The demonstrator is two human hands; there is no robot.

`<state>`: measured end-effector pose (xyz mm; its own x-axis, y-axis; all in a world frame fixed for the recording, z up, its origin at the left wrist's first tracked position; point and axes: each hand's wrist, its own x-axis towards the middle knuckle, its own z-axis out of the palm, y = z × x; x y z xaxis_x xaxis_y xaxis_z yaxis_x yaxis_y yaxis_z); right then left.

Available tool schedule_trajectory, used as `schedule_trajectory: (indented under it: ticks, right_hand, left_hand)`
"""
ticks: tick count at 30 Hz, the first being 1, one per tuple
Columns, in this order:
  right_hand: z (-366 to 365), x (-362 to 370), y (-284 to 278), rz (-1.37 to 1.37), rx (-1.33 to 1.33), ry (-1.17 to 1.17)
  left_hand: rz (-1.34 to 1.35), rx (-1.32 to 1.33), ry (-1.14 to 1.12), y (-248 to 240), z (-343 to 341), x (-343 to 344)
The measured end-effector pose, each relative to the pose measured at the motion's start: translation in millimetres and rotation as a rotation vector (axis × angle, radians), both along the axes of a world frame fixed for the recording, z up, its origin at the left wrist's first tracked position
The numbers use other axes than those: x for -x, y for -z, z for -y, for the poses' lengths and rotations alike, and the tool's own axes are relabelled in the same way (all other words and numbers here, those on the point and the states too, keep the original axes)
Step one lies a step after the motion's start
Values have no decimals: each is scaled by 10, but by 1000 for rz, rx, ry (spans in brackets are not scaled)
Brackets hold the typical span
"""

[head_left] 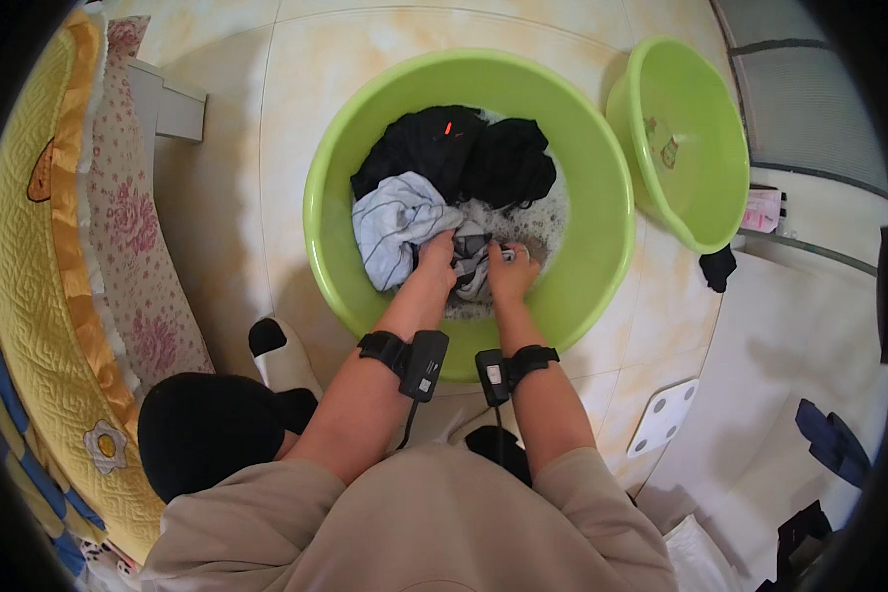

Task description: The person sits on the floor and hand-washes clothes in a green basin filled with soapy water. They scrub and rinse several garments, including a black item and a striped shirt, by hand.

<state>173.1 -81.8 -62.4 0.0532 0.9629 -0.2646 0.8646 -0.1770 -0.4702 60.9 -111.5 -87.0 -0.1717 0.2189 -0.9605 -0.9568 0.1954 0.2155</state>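
Note:
A large green basin [617, 197] holds soapy water [548, 225] and wet laundry. Low in the basin, my left hand [438, 259] grips a bunched grey and dark garment [472, 259]. My right hand [512, 270] has its fingers closed on the same garment, a short way to the right. Beside my left hand lies a pale garment with dark stripes [393, 222], heaped against the basin's left side. I cannot tell whether the two pieces are one. Black clothing [429, 148] lies in the far part, with another black bundle [508, 163] at its right.
A smaller green basin [696, 128] leans at the right. A white bathroom scale [663, 416] is near the right wall. On the left hangs a yellow quilted cover [39, 247] over floral fabric [133, 217]. Both my forearms wear strapped black devices [424, 365].

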Motion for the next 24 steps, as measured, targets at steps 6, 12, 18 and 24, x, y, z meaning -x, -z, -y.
schedule_trajectory:
  ticks: [6, 12, 18, 24]
  right_hand:
    - [173, 285, -678, -490, -183, -136]
    - [294, 454, -970, -670, -104, -456]
    - [-30, 405, -413, -284, -83, -302]
    - [-107, 228, -1, -349, 302, -106]
  left_hand:
    - [15, -80, -21, -185, -23, 73]
    - [90, -281, -49, -507, 213, 54]
    - [66, -291, 113, -386, 135, 31]
    - [-438, 63, 166, -314, 157, 45]
